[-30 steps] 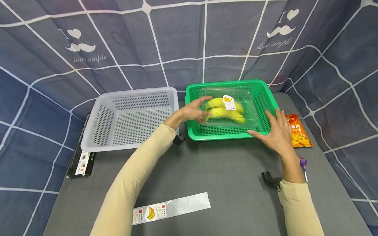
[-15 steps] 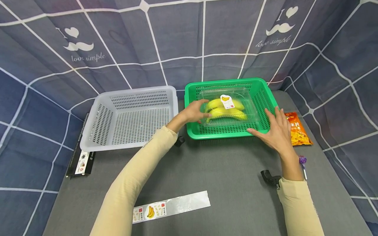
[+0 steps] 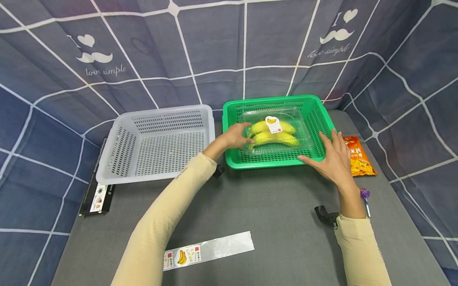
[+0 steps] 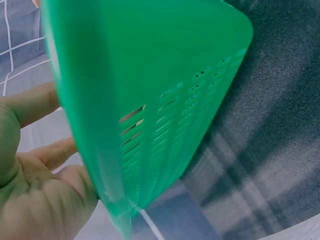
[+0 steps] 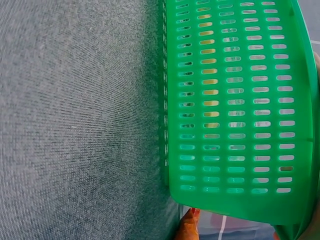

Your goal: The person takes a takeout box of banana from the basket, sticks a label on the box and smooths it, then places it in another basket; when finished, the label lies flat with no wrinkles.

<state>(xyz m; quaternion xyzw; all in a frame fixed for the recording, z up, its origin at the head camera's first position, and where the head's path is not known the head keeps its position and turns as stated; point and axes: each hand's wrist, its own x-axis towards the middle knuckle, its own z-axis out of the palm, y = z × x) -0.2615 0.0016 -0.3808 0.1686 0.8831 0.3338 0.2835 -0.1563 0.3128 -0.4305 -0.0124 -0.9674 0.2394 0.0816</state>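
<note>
A clear plastic box (image 3: 302,137) lies in the green basket (image 3: 272,163) at centre right in the head view. Bananas (image 3: 277,138) show through its lid, and a white banana sticker (image 3: 274,125) is on top. My left hand (image 3: 234,136) reaches over the basket's left rim, thumb and fingers spread at the box's left end. The left wrist view shows that hand (image 4: 45,195) behind the basket's rim, its fingertips hidden. My right hand (image 3: 334,163) spreads its fingers over the basket's right side, thumb at the front rim; the right wrist view shows mostly the basket's slotted wall (image 5: 230,115).
A grey-white basket (image 3: 157,178) stands to the left, with a black box (image 3: 87,204) beside it. An orange snack bag (image 3: 361,161) and a purple lollipop (image 3: 365,193) lie to the right. A strip of banana stickers (image 3: 209,251) lies in front.
The banana box has settled a little lower in the green basket. My left fingers have loosened and drawn slightly back from its end. My right hand has stayed at the basket's right side.
</note>
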